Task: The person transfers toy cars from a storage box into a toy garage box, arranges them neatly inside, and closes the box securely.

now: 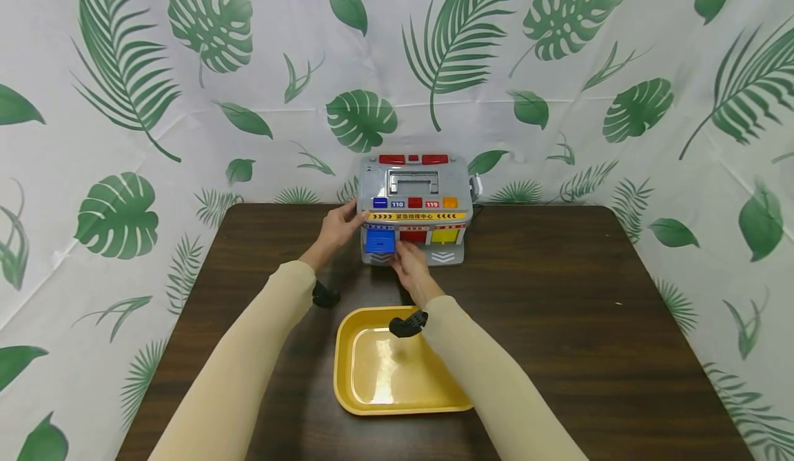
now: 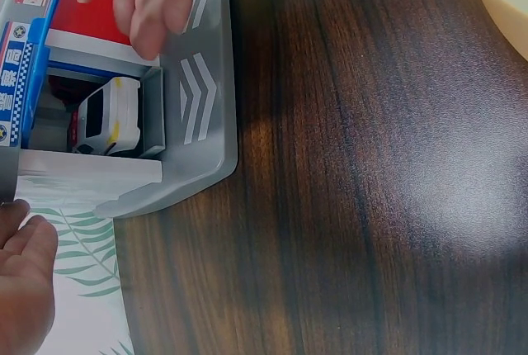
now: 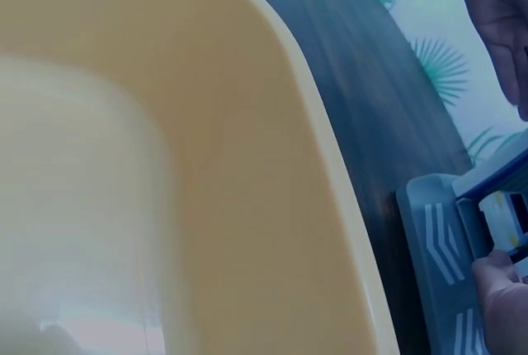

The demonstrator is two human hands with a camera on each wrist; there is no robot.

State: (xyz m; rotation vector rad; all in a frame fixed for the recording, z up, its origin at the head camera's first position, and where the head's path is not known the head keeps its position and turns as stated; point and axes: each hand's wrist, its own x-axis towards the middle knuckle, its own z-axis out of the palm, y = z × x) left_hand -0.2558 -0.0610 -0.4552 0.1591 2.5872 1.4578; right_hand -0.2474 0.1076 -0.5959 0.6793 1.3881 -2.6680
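Note:
A grey toy rescue station [image 1: 455, 178] stands at the far side of the table, with a blue garage door [image 1: 380, 242] swung up at its left bay. Inside that bay sits a small white toy car [image 2: 111, 115] with yellow marks. My left hand [image 1: 337, 229] holds the station's left upper corner, fingertips on the yellow band at the front. Low at the front, my right hand [image 1: 411, 266] is beside the blue door, its fingers loosely extended before the red door [image 2: 91, 21]. In the right wrist view, the right thumb [image 3: 493, 271] is close to the bay opening.
A yellow tray [image 1: 344, 406] lies on the dark wooden table [image 1: 558, 323] in front of the station, under my right forearm. Directly behind the station hangs a white leaf-patterned cloth [image 1: 279, 27]. The station's yellow door [image 1: 444, 235] is down at its right bay.

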